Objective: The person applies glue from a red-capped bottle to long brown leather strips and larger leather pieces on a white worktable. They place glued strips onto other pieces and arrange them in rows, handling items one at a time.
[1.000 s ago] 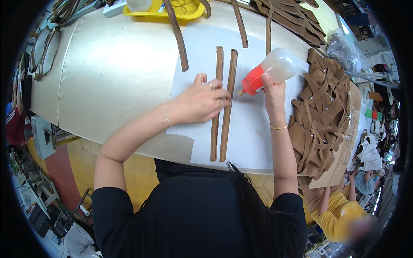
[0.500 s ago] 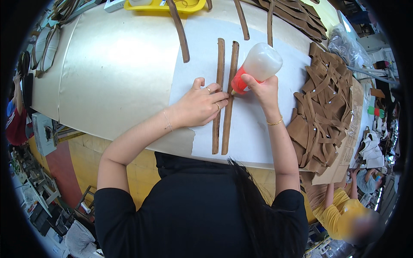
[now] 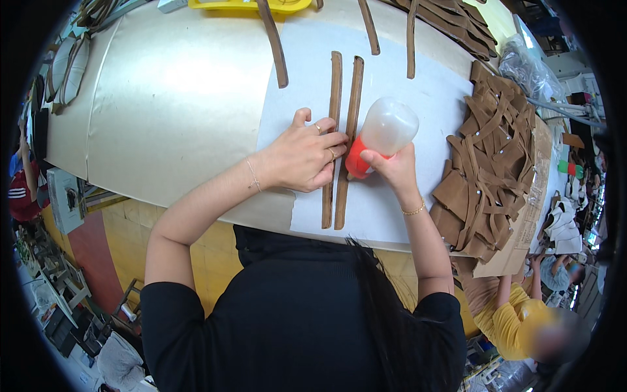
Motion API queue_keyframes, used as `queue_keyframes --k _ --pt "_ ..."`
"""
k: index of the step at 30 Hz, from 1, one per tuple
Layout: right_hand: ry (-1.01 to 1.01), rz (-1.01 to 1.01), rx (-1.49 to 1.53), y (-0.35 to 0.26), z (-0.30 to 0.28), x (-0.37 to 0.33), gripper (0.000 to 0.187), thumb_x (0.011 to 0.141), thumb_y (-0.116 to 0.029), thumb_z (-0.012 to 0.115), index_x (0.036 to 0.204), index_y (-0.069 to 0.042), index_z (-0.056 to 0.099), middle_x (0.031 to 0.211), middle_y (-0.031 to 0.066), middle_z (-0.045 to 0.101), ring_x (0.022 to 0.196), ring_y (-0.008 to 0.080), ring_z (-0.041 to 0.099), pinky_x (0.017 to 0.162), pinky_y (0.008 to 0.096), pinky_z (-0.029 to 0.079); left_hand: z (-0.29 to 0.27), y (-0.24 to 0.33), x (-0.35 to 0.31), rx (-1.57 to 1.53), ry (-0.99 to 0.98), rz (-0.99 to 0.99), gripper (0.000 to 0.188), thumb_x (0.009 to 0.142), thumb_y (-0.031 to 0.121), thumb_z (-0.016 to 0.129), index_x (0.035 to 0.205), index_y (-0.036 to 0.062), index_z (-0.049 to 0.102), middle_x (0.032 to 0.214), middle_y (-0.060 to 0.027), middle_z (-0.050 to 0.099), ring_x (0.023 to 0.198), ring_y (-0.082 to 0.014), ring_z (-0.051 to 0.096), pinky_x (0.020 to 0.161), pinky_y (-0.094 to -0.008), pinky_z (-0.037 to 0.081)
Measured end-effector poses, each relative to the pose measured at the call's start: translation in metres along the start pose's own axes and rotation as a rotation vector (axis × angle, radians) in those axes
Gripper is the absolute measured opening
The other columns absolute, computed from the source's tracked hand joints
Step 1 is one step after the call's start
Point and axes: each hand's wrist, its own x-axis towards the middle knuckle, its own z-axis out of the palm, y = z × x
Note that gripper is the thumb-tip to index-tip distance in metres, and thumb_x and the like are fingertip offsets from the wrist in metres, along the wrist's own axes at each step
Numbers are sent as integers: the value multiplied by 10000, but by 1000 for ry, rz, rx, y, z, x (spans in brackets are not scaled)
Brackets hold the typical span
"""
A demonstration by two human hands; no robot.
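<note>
- Left end: a bare stretch of the worktop (image 3: 176, 98); farther over, the yellow tray (image 3: 251, 8) sits at the far side.
- Left hand (image 3: 304, 157): fingers loosely bent and parted, gripping nothing, laid across the left strip (image 3: 336, 85), fingertips reaching the near edge of the right strip (image 3: 356, 95). How hard it presses, I cannot tell.
- The two brown strips: set out side by side on the white sheet (image 3: 385, 225), a narrow gap between them, unjoined. Work on this pair looks under way, not finished.
- Bottle (image 3: 390, 124): tilted, nozzle down at the right strip, past its middle; the lower stretch lies beyond. Whether either strip is coated, I cannot make out.
- Right hand (image 3: 396, 171): closed around the bottle's red part, just right of the strips.
- Right end: a heap of brown pieces (image 3: 490, 176), apparently unworked.
</note>
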Motion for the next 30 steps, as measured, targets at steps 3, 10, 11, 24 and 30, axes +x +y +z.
queue_keyframes --k 3,10,11,24,30 --pt "9 62 82 2 -2 -12 462 739 -378 785 928 23 657 860 70 679 801 137 631 721 288 515 -1 0 -1 -30 -13 -5 408 766 231 515 1111 54 638 1204 -67 556 1140 -223 447 923 -490 269" --pt "248 60 328 2 -20 3 536 820 -533 658 986 -28 597 836 3 598 732 69 536 601 213 431 -4 16 -20 -111 29 75 424 729 246 590 1105 57 636 1186 -70 574 1106 -215 481 885 -479 287" --pt "262 52 320 1 -19 5 526 823 -521 663 986 -25 598 842 6 601 737 73 542 609 214 437 -2 22 -26 -131 18 103 423 724 243 605 1102 57 636 1180 -69 579 1098 -214 489 875 -475 293" --pt "147 -20 -1 3 0 14 431 762 -355 777 932 21 655 812 75 677 736 129 630 640 264 509 29 76 -63 -149 -19 185 428 782 347 646 1120 87 613 1184 -11 574 1059 -167 508 808 -446 323" --pt "87 21 5 1 2 -3 415 759 -333 781 927 26 659 804 76 682 735 132 637 641 275 520 30 78 -64 -127 -10 182 410 791 365 637 1085 80 618 1135 -8 575 1037 -162 504 824 -439 315"
